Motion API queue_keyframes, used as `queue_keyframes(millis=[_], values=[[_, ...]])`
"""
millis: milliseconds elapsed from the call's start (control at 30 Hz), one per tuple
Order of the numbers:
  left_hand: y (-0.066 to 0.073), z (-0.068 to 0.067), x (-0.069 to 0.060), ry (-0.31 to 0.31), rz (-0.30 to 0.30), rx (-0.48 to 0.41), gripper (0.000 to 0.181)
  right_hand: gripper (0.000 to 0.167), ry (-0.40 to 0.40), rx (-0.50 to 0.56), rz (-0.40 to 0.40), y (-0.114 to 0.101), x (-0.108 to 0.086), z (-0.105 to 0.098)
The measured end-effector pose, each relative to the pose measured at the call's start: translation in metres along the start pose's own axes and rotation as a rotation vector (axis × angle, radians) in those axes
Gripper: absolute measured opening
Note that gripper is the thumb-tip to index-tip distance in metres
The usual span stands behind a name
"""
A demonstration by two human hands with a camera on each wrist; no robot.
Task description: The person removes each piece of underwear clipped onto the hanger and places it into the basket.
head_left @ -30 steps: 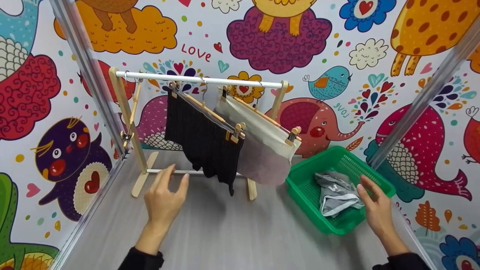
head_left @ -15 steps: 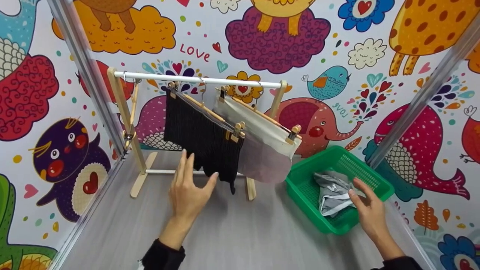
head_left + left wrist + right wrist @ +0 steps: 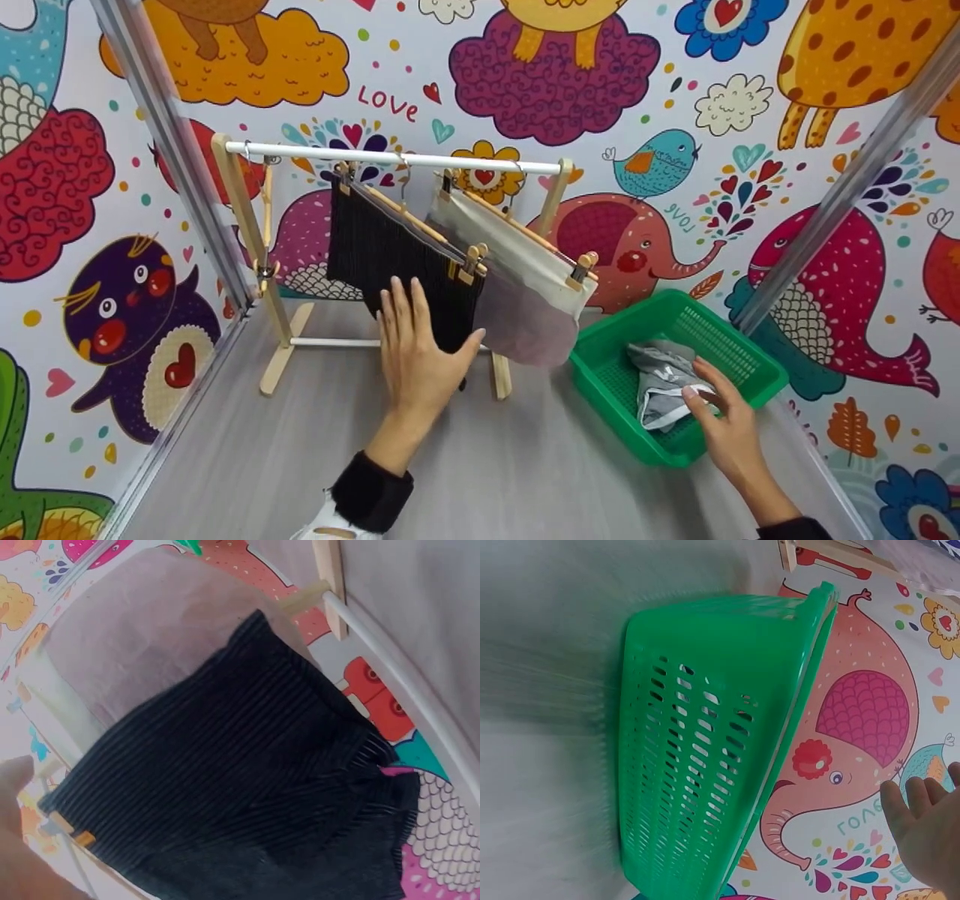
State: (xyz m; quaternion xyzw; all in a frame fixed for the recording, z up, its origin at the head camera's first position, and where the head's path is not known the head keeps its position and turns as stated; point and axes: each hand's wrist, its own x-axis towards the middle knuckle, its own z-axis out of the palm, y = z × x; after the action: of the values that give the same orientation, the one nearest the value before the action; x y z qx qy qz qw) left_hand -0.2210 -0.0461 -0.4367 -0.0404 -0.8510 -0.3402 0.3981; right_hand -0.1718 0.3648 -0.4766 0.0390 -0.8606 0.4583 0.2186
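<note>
cartoon-printed wall panels [image 3: 409,37] held by metal posts [image 3: 171,127] enclose a grey, faintly grained bench, on which a small clothes rack [image 3: 300,152] stands. hung from its rail, towards the middle, is a black garment [image 3: 382,247]; further right on the rack hangs a pale cloth [image 3: 525,315]. metal-and-wood clips [image 3: 470,264] pinch their top edges, probably so the fabric drops free below the rail, and the hangers slant outward from the rack, likely because they turn loosely on their hooks. a third hanger [image 3: 267,210] hooks on at the rack's left end. to the rack's right sits a green basket [image 3: 611,397] with a crumpled grey cloth [image 3: 656,375] inside, perhaps put there to be within easy reach.

the left hand [image 3: 424,360] is before the rack, fingers straight, grasping nothing; whether it touches the black garment i cannot tell. the right hand [image 3: 724,420] is above the basket's near edge, right of the rack, fingers loose and holding nothing.

as for materials, the black garment is finely ribbed and soft-looking, the pale cloth thin and cream above a mauve-grey rounded panel, the grey cloth white-trimmed. the basket looks like slotted plastic, the rack's uprights plain wood.
</note>
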Motion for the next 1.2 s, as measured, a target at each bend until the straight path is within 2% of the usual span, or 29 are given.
queue_keyframes(millis=[133,267,367,467,600,700,900,1200], values=[[0.006,0.008,0.009,0.021,0.003,0.015,0.108,0.045,-0.011,0.001,-0.015,-0.001,-0.004,0.004],[0.011,0.015,0.021,0.010,-0.022,0.033,0.105,0.045,-0.024,-0.004,-0.024,-0.002,-0.005,0.007],[0.014,0.016,0.027,0.014,-0.036,0.028,0.100,0.045,-0.035,-0.011,-0.025,-0.002,-0.005,0.009],[0.016,0.015,0.031,0.048,-0.017,0.016,0.091,0.045,-0.040,-0.014,-0.024,-0.003,-0.006,0.010],[0.016,0.013,0.033,0.111,0.020,0.000,0.079,0.044,-0.041,-0.006,-0.016,-0.005,-0.008,0.012],[0.017,0.012,0.035,0.141,0.025,-0.016,0.077,0.044,-0.050,-0.006,-0.007,-0.004,-0.010,0.013],[0.019,0.004,0.042,0.199,0.002,-0.055,0.071,0.043,-0.069,-0.006,-0.013,-0.002,-0.012,0.016],[0.017,-0.018,0.062,0.326,-0.044,-0.176,0.045,0.041,-0.055,0.026,-0.024,-0.002,-0.013,0.021]])
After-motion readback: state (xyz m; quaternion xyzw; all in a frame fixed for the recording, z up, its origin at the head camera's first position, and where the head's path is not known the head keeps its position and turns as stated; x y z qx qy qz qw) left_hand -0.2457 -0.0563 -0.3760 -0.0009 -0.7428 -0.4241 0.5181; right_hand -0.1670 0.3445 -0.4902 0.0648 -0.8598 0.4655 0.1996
